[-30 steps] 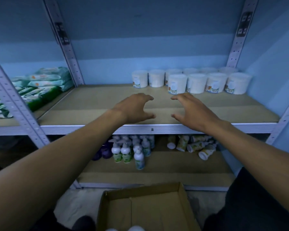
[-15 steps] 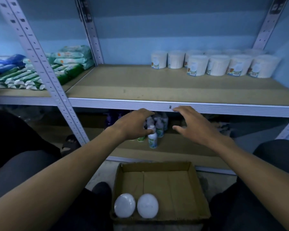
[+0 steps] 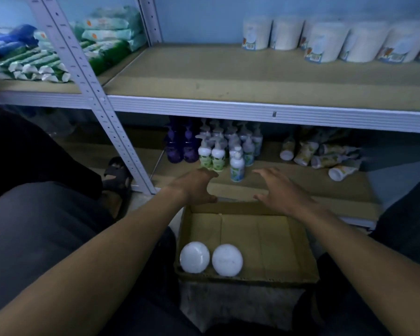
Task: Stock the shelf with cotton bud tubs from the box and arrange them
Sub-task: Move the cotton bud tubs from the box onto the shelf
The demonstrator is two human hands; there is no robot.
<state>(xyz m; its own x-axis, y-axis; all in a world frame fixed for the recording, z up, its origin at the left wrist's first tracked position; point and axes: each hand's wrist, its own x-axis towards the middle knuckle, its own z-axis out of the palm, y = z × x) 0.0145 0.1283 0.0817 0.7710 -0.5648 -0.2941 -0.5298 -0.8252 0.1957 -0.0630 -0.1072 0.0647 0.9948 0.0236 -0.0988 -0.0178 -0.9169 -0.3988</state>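
Head view: tubs (image 3: 210, 260) below empty hands (image 3: 238, 187).

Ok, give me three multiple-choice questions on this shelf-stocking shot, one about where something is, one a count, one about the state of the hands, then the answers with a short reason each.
1. Where do the tubs left in the cardboard box sit?
A. In its near left corner
B. Along its far wall
C. Stacked in its middle

2. How many tubs show in the box?
A. Five
B. Two
C. None

3. What are the hands doing?
A. Each grips a tub
B. Both are open and hold nothing
C. One holds a pump bottle

Answers:
1 A: the left tub and the right tub stand side by side against the near wall, at the left.
2 B: only those two white lids show on the box floor.
3 B: the left hand and the right hand hover above the box's far edge, fingers spread and empty.
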